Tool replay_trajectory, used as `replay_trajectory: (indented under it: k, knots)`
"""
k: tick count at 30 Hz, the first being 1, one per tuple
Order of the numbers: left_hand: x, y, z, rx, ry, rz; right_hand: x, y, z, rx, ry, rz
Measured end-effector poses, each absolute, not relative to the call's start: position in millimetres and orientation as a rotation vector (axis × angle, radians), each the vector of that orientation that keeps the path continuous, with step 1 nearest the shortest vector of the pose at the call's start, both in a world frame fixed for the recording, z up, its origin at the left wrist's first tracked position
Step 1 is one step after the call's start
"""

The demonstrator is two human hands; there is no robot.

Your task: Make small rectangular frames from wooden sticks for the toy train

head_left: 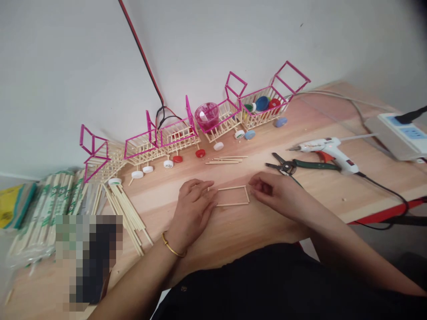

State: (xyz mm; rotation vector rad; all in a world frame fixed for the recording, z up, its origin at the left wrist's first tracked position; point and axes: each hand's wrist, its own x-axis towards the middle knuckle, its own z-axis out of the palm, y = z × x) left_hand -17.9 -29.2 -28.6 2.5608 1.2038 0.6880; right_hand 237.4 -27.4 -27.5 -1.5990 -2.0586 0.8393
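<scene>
Between my hands a small rectangular frame of thin wooden sticks lies flat on the table. My left hand is at its left end, fingers and thumb closed on the frame and hiding that end. Beside the right end is my right hand, its fingers curled together. Whatever its fingertips may hold is too small to make out. A few loose short sticks lie just beyond the frame. Wire cutters with dark green handles rest past my right hand.
Several stick carts with pink rims and bottle-cap wheels line the wall, one holding a pink cup. A white glue gun and a power strip are at right. Long sticks and wrapped stick bundles lie at left.
</scene>
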Motion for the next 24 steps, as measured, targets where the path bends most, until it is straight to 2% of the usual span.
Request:
replay_trajectory:
  k: [9, 16, 24]
  knots:
    - [-26.0, -22.4, -32.1, 2.48, 1.441, 0.874, 237.7, -24.5, -27.8, -1.554, -2.091, 0.848]
    - [-24.7, -22.7, -33.4, 2.474, 1.368, 0.826, 240.4, -25.1, -29.9, -1.505, -2.092, 0.875]
    - [-23.7, -23.8, -32.2, 2.446, 1.554, 0.685, 228.5, -17.2, -9.3, -1.481, -2.165, 0.612]
